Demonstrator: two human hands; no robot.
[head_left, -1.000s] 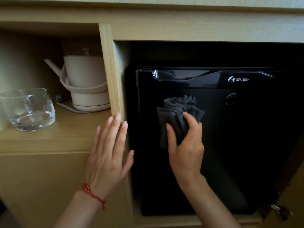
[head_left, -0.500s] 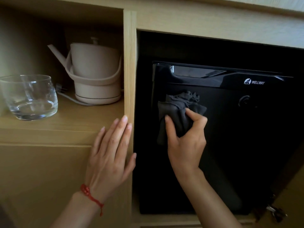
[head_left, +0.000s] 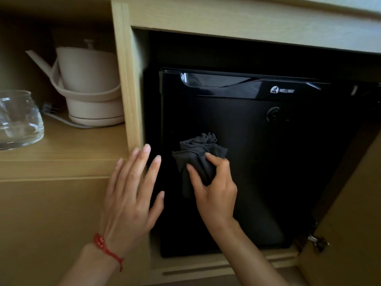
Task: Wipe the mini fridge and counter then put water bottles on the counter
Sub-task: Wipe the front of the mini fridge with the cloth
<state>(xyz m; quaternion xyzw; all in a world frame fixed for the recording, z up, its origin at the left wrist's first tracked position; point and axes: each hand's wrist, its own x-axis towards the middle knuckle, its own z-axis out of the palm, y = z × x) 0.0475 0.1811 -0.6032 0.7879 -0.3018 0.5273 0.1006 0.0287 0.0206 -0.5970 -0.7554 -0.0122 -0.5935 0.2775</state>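
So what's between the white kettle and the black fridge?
In the head view, a light wooden upright panel of the cabinet stands between the white kettle and the black mini fridge, walling off the shelf.

Right hand (head_left: 214, 195) with bunched dark cloth (head_left: 199, 153) against black mini fridge (head_left: 268, 162) door
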